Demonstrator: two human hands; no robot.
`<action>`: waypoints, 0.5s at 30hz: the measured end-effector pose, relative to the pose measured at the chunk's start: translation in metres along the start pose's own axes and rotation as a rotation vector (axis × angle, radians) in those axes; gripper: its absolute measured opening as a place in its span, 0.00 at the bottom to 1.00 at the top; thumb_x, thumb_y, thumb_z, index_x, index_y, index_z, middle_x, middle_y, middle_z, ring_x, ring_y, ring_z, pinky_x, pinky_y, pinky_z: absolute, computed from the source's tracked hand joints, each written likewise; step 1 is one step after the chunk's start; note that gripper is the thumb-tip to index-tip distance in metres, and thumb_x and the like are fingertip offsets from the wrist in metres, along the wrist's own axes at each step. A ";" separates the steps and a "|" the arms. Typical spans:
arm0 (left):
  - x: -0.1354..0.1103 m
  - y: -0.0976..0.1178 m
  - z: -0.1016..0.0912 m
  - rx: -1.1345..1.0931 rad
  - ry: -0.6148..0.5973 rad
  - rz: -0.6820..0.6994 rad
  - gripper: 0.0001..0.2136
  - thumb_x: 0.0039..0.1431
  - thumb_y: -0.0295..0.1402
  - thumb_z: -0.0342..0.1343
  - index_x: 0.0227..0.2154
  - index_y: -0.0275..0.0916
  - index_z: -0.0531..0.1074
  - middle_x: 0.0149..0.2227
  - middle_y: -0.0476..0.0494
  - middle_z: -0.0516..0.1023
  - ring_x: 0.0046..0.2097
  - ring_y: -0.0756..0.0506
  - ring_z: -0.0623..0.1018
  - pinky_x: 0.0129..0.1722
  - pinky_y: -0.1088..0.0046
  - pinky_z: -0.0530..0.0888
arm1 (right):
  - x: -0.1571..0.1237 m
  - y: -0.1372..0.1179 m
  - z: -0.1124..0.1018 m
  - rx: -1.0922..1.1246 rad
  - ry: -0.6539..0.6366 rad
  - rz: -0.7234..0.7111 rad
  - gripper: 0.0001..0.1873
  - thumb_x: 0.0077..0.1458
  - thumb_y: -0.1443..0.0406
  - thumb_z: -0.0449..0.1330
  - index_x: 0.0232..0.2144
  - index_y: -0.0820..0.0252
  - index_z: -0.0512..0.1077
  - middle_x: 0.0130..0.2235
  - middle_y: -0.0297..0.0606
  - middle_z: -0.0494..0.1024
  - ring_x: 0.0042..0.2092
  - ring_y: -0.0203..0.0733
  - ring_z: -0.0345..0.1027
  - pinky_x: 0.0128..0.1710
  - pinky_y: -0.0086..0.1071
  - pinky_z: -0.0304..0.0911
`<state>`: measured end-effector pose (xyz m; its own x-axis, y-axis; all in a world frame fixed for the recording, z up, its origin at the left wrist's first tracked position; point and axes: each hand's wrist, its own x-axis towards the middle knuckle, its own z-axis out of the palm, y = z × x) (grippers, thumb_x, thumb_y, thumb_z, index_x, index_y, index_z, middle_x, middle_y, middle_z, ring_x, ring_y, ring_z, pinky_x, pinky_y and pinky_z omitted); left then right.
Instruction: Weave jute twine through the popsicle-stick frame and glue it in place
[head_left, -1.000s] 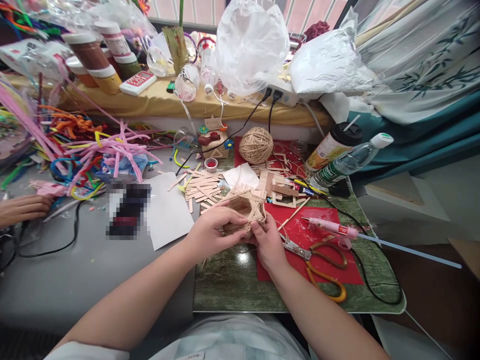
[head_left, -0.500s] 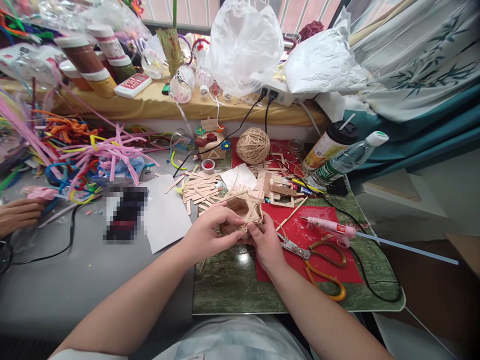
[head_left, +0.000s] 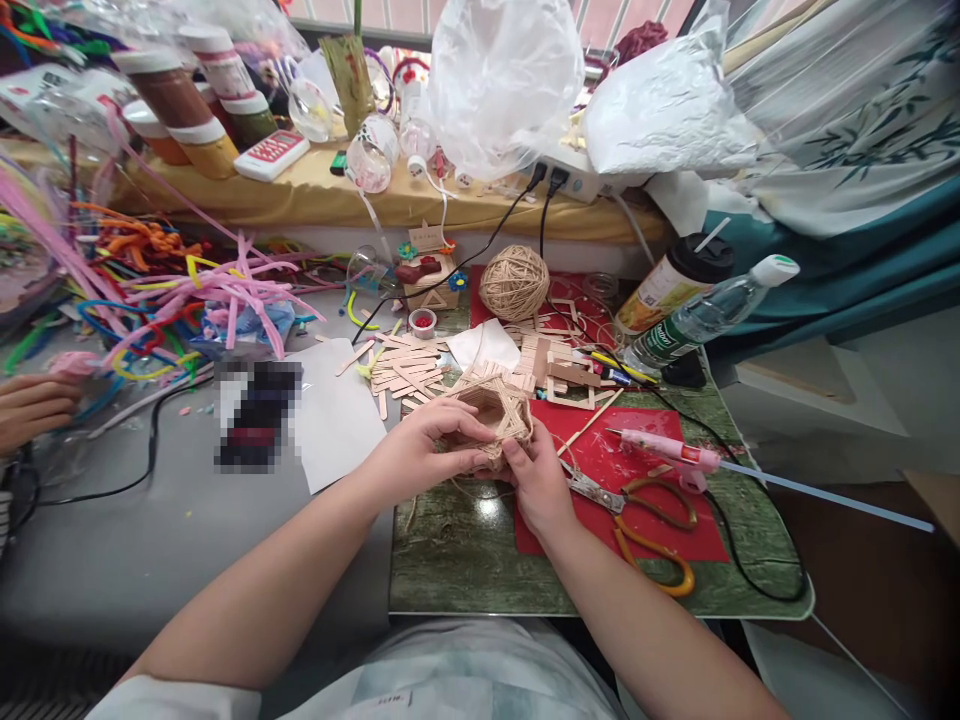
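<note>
Both hands grip a small hexagonal basket of wooden craft sticks wound with twine (head_left: pixel 491 415), held just above the green mat (head_left: pixel 465 560). My left hand (head_left: pixel 420 455) wraps its near left side with the thumb along the front. My right hand (head_left: pixel 536 480) pinches the basket's right side with closed fingers. A thin twine strand hangs below the basket. A ball of twine (head_left: pixel 514 283) sits behind it.
Loose craft sticks (head_left: pixel 401 365) lie behind the basket. On the red sheet (head_left: pixel 675 520) to the right lie orange-handled scissors (head_left: pixel 645 520) and a pink glue gun (head_left: pixel 675 455). A water bottle (head_left: pixel 705 315) and cup (head_left: pixel 675 280) stand at right. Pipe cleaners (head_left: pixel 187 300) pile at left, near another person's hand (head_left: pixel 34 405).
Both hands keep hold of the stick basket and shift only slightly; the view has moved a little.
</note>
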<state>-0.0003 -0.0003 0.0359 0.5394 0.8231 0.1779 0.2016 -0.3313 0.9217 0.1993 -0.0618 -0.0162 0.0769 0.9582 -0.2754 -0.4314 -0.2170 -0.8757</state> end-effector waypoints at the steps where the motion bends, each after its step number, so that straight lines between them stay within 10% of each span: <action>1: 0.000 0.000 -0.001 -0.003 -0.011 0.000 0.09 0.61 0.38 0.72 0.44 0.47 0.85 0.45 0.41 0.87 0.59 0.37 0.80 0.61 0.53 0.76 | 0.000 0.001 -0.001 -0.005 -0.001 -0.004 0.37 0.55 0.48 0.75 0.61 0.47 0.66 0.58 0.42 0.81 0.46 0.52 0.83 0.36 0.43 0.85; 15: -0.001 0.005 0.006 0.033 0.039 0.018 0.09 0.65 0.35 0.68 0.47 0.46 0.84 0.49 0.40 0.83 0.54 0.40 0.81 0.54 0.59 0.79 | -0.001 0.002 -0.001 -0.033 -0.018 -0.042 0.37 0.57 0.47 0.73 0.64 0.46 0.67 0.58 0.40 0.82 0.51 0.56 0.82 0.42 0.48 0.85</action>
<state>0.0053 -0.0058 0.0386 0.5112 0.8339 0.2079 0.2194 -0.3605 0.9066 0.1996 -0.0637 -0.0177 0.0778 0.9699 -0.2308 -0.3987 -0.1819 -0.8989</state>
